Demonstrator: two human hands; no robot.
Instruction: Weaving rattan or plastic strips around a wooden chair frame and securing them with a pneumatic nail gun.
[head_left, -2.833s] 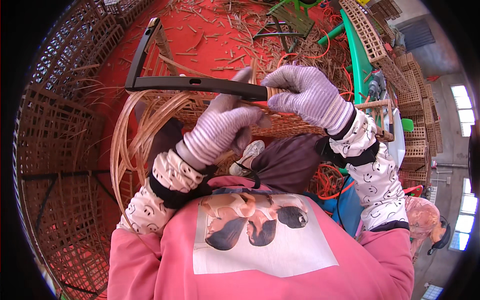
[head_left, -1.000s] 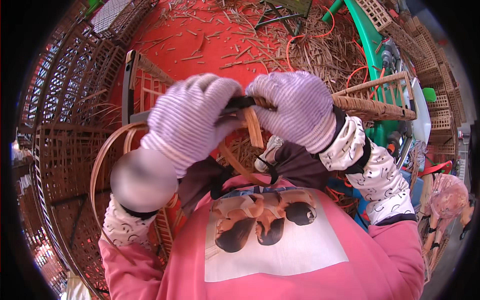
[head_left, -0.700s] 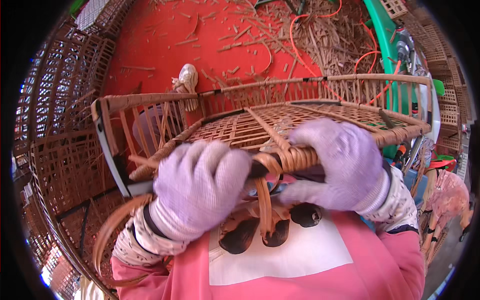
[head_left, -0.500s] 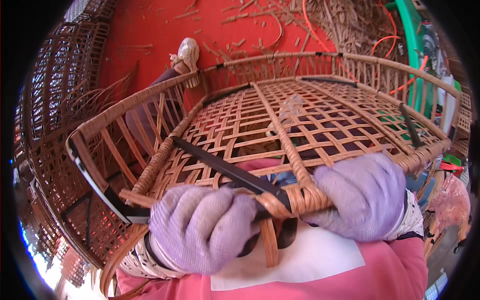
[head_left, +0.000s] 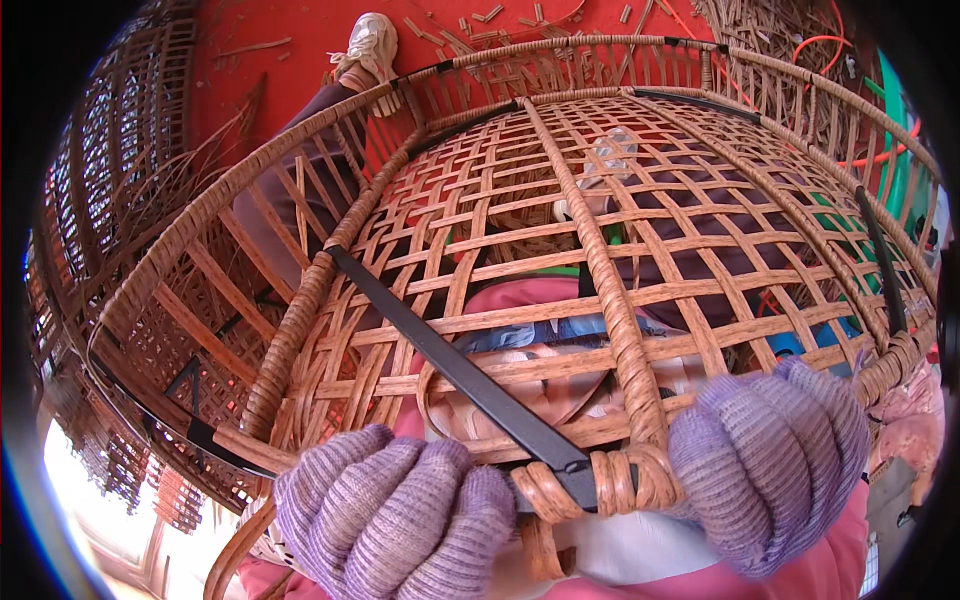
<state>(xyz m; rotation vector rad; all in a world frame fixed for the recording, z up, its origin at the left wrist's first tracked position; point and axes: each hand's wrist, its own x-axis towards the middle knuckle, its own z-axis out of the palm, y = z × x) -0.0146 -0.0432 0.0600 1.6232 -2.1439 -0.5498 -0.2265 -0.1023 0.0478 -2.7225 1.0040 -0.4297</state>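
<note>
A large woven rattan frame (head_left: 512, 255) tilts in front of me, with an open lattice and wrapped ribs. In lilac knit gloves, my left hand (head_left: 395, 520) is closed over its near edge, left of the middle rib. My right hand (head_left: 770, 465) grips the same edge on the other side of that rib. Between them, a black flat bar (head_left: 455, 375) runs slantwise across the lattice to a rattan-wrapped joint (head_left: 630, 482). Below this joint hangs a loose rattan strip (head_left: 541, 545). The undersides of my fingers and thumbs are hidden.
Dark woven pieces (head_left: 110, 180) stand stacked at the left. Offcuts of rattan (head_left: 455, 42) lie on the red floor (head_left: 270, 20). My shoe (head_left: 370, 50) rests beyond the frame's far rim. At the right are an orange hose (head_left: 822, 42) and a green object (head_left: 893, 130).
The frame's near edge has come lower and closer to me, showing more of the lattice. Both hands have moved down with it, still gripping. The view of the floor has shifted upward.
</note>
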